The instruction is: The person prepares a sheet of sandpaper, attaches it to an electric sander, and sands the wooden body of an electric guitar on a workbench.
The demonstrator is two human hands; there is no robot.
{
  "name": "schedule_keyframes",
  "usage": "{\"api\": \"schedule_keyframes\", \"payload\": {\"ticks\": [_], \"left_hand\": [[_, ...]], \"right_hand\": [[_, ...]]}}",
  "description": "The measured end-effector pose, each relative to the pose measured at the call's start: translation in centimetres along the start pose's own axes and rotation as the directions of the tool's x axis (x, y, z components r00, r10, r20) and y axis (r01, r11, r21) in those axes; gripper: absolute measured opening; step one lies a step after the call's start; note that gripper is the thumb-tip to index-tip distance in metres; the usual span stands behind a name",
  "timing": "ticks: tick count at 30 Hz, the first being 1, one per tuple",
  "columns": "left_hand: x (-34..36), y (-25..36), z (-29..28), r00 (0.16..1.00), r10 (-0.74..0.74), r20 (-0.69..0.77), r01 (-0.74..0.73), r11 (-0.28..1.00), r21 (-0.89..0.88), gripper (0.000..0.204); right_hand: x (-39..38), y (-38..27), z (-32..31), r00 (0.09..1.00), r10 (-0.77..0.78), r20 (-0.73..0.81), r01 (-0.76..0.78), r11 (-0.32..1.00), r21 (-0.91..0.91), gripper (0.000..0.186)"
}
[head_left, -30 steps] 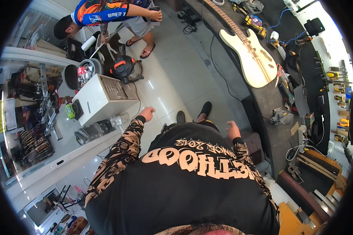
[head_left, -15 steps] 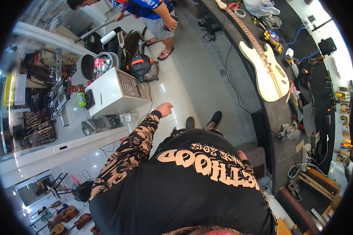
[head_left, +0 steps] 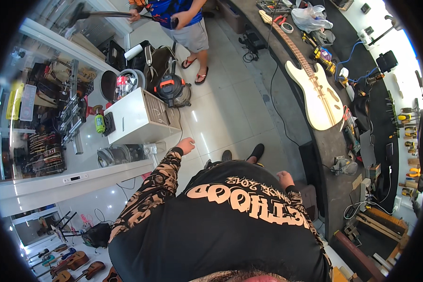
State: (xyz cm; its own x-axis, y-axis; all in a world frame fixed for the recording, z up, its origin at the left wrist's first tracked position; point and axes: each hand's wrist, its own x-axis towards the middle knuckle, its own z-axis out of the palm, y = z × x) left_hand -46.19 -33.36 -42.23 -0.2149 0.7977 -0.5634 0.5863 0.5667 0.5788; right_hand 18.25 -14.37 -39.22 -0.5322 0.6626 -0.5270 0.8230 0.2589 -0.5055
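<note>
My left hand (head_left: 187, 145) hangs over the tiled floor, its fingers loosely bent and apart, with nothing in them. Nearest to it are a white drawer cabinet (head_left: 131, 115) and a black and orange vacuum cleaner (head_left: 172, 90). My right hand (head_left: 285, 179) is low beside my body, holding nothing visible, its fingers slightly bent and partly seen. Beyond it runs a dark workbench (head_left: 331, 188). A cream electric guitar (head_left: 318, 105) lies on that bench, out of reach of both hands.
Ahead, another person (head_left: 183, 21) holds a vacuum wand (head_left: 113, 14). A black cable (head_left: 273, 89) trails along the floor beside the bench. Pliers, a plastic bag (head_left: 311, 19) and power tools lie on the bench. Glass cases (head_left: 47, 122) stand left; several small guitars (head_left: 75, 261) are lower left.
My left hand has drawn back and down toward my body. My right hand has come further into view. The other person has lifted the wand and now faces more this way.
</note>
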Motion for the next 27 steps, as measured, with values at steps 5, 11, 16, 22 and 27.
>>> {"api": "schedule_keyframes", "payload": {"ticks": [5, 11, 16, 22, 27], "left_hand": [[1.1, 0.1, -7.2, 0.931, -0.223, -0.291, 0.055, 0.87, -0.489, 0.034], [3.1, 8.3, -22.2, 0.708, -0.155, -0.689, -0.404, 0.711, -0.575, 0.036], [5.2, 19.5, -29.8, 0.592, 0.145, -0.793, -0.467, 0.864, -0.191, 0.04], [9.0, 31.6, -33.0, 0.523, 0.586, -0.619, -0.47, 0.804, 0.364, 0.049], [16.1, 40.1, -31.2, 0.546, 0.763, -0.345, -0.492, 0.626, 0.605, 0.06]], "right_hand": [[-1.3, -0.1, 2.7, 0.941, 0.32, 0.109, -0.338, 0.888, 0.311, 0.023], [-2.9, -4.3, 2.9, 0.882, 0.445, 0.157, -0.471, 0.816, 0.335, 0.025], [-3.8, -3.9, 3.6, 0.924, 0.383, 0.02, -0.349, 0.819, 0.456, 0.027], [-0.4, -3.2, 1.2, 0.87, 0.491, 0.039, -0.269, 0.408, 0.872, 0.028], [5.8, -12.2, -12.5, 0.907, 0.41, -0.096, -0.034, 0.3, 0.953, 0.036]]}}
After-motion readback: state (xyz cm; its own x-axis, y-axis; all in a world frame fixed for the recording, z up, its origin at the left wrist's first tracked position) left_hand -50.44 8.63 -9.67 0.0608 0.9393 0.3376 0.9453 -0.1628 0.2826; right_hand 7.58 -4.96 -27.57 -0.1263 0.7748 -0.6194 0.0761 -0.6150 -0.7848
